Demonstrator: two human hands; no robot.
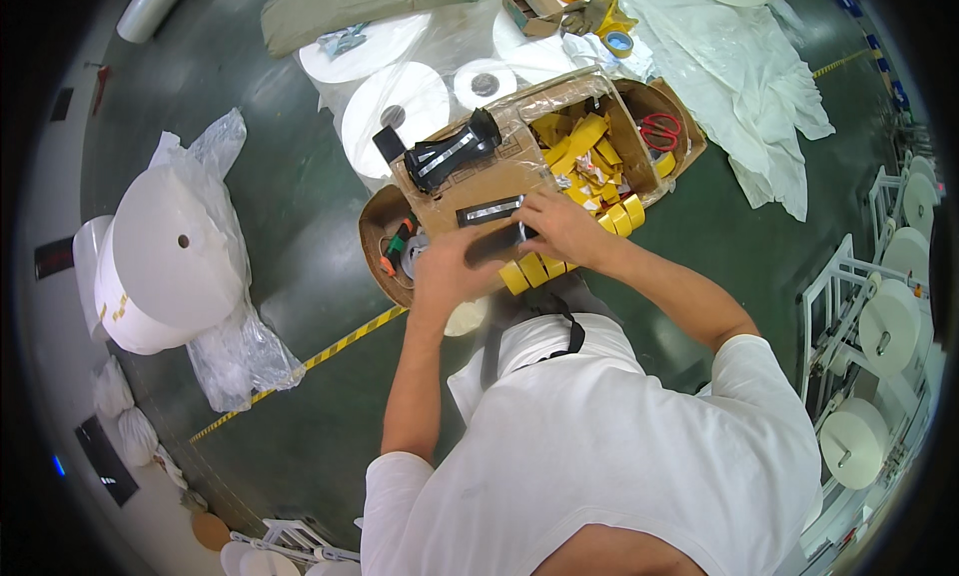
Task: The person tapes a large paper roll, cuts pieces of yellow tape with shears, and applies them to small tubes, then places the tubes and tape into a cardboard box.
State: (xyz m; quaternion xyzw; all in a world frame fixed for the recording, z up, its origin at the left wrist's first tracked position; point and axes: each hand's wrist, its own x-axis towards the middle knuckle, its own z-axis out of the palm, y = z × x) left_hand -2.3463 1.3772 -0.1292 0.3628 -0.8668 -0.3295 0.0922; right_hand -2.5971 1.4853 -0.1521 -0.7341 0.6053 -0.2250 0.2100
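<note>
A short dark strip [494, 244], blurred by motion, spans the gap between my hands over the near edge of a cardboard work surface [440, 214]. My left hand [447, 268] is closed on its left end. At the other end, the bent fingers of my right hand [559, 226] grip it. Just beyond my fingers lies a flat black piece with a silver stripe [489, 210]. Farther off, a bundle of similar black strips [455, 151] rests on the cardboard. Rolls of yellow tape [536, 269] line the near edge below my hands.
An open carton [636, 161] at the right holds yellow scraps [589, 156]; red-handled scissors [659, 129] lie beside them. An orange-and-green tool [398, 244] sits in the left side pocket. Large white rolls [397, 116] stand behind, and another [170, 246] stands at the left.
</note>
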